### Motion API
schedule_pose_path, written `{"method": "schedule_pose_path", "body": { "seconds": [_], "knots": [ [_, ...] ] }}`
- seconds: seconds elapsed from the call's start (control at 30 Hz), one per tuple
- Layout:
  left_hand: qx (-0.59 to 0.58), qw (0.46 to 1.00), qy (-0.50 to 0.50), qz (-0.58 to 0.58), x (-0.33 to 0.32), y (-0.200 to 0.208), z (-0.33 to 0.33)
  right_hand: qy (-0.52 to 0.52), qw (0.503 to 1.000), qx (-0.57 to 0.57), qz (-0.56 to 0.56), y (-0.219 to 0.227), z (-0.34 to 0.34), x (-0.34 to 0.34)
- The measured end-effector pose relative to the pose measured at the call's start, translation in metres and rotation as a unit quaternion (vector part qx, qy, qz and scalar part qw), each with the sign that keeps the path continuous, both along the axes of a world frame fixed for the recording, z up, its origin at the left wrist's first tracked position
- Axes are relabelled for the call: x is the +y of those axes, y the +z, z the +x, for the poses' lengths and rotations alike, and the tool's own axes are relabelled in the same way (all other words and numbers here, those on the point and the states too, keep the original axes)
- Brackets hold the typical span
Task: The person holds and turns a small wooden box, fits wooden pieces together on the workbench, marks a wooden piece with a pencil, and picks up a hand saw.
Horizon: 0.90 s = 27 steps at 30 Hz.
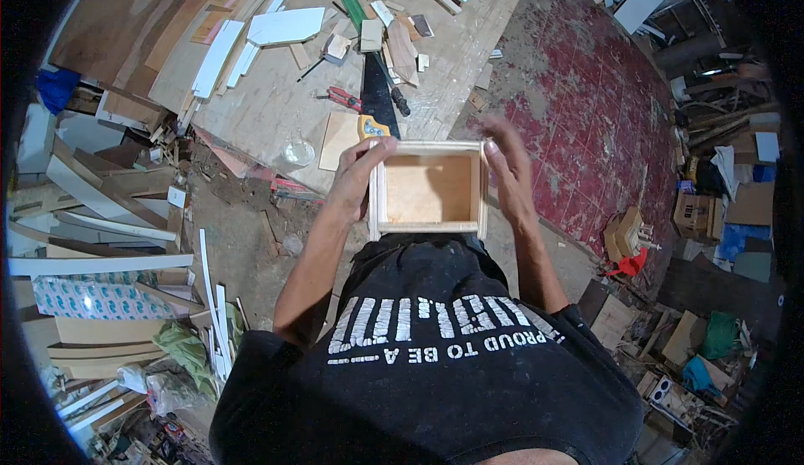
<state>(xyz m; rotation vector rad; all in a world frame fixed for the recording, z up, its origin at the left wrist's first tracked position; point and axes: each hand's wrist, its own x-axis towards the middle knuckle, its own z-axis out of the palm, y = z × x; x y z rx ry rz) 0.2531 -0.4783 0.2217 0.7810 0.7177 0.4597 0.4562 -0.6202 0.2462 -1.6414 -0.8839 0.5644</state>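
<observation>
Pale wood forms the scrap-strewn tabletop [266, 121]. Held up in mid-view, a framed wooden box [429, 187] shows its open face to the camera. A yellow-handled saw [378, 100] lies just beyond it. The left hand [354, 182] has its grip clamped on the box's left side; the right hand [512, 176] blurs at the right edge, so I cannot tell its grip. Red-handled pliers [342, 97] lie beside the saw.

Wooden worktable [261, 113] with white boards [287, 26], offcuts [402, 53], red-handled pliers [343, 98], saw [377, 100]
</observation>
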Motion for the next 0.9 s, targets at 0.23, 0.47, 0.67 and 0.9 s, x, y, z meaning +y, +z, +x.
{"method": "schedule_pose_path", "body": {
  "seconds": [0.23,0.47,0.67,0.9],
  "knots": [
    [0.052,0.998,0.034,0.008,0.034,-0.015,0.02,0.315,0.816,-0.47,-0.12,0.074,-0.047,0.004],
    [0.01,0.999,0.022,-0.043,0.061,0.0,0.033,0.275,0.762,-0.571,-0.134,0.04,-0.049,0.034],
    [-0.027,0.998,0.021,-0.046,0.074,0.011,0.029,0.294,0.77,-0.556,-0.112,0.046,-0.049,0.046],
    [-0.015,0.998,0.034,-0.053,0.083,0.012,0.022,0.304,0.757,-0.572,-0.086,0.045,-0.05,0.054]
  ]
}}
